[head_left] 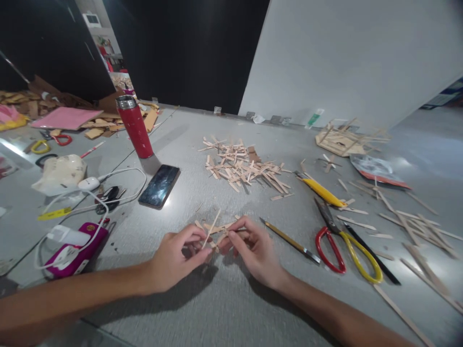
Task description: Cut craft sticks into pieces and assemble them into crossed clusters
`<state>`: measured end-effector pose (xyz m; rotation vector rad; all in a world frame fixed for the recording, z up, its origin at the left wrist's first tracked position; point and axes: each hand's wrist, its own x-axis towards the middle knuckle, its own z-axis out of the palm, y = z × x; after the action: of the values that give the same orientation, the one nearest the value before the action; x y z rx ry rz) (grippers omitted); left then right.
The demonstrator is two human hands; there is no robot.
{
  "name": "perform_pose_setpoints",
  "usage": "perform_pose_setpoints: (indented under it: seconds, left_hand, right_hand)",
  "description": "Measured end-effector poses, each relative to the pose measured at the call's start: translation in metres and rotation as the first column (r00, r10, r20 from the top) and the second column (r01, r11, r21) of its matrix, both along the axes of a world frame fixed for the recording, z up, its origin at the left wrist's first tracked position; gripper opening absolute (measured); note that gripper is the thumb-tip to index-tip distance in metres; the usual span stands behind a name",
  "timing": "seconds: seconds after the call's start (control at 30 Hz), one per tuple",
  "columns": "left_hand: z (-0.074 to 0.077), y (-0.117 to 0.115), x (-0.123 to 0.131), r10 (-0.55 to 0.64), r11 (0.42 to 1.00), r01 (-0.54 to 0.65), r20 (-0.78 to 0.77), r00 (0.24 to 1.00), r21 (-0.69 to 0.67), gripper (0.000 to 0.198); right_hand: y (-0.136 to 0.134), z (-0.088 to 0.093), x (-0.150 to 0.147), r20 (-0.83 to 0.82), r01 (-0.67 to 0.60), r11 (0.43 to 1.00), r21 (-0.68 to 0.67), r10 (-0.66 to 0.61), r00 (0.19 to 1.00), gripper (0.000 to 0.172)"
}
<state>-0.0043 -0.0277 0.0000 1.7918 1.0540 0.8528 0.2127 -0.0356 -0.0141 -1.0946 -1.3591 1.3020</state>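
Note:
My left hand (181,258) is closed, with a thin wooden stick (212,226) pinched between thumb and fingers and slanting up to the right. Close beside it, my right hand (255,250) pinches the end of a small wooden strip (221,239). The fingertips of both hands almost meet over a few short wooden strips (213,228); whether these are joined together I cannot tell. Just right of my right hand lies a pencil-like tool with a yellow-brown shaft (291,241). Beyond the hands spreads a loose pile of short wooden strips (242,166).
Scissors (331,250) with red and yellow handles and a yellow cutter (321,192) lie at right, near scattered strips (419,229) and a wooden frame (340,140). At left are a phone (159,187), a red bottle (135,127), a white cable (144,178) and a purple power bank (90,236).

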Motion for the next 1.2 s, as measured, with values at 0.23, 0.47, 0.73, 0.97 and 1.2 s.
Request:
perform_pose_setpoints:
  seconds: [0.23, 0.47, 0.73, 0.97, 1.2]
  left_hand:
    - [0.008, 0.007, 0.006, 0.066, 0.907, 0.097, 0.366, 0.928, -0.409, 0.036]
    - [0.004, 0.01, 0.005, 0.093, 0.878, 0.103, 0.379, 0.921, -0.467, 0.04]
    - [0.008, 0.011, 0.002, -0.002, 0.869, 0.157, 0.315, 0.949, -0.469, 0.033]
    - [0.006, 0.009, 0.002, -0.01, 0.873, 0.164, 0.319, 0.948, -0.459, 0.031]
    - [0.006, 0.011, 0.003, 0.008, 0.876, 0.148, 0.32, 0.947, -0.46, 0.032]
  right_hand:
    - [-0.002, 0.0, 0.001, 0.075, -0.111, 0.992, 0.055, 0.107, 0.991, 0.036]
    - [-0.003, 0.001, 0.002, 0.076, -0.184, 0.981, 0.06, 0.179, 0.981, 0.034]
    - [-0.002, 0.002, 0.001, 0.097, -0.212, 0.975, 0.071, 0.205, 0.974, 0.032]
    - [-0.003, 0.001, 0.001, 0.128, -0.212, 0.975, 0.058, 0.204, 0.971, 0.038]
    - [-0.001, -0.001, 0.001, 0.12, -0.227, 0.973, 0.025, 0.223, 0.967, 0.036]
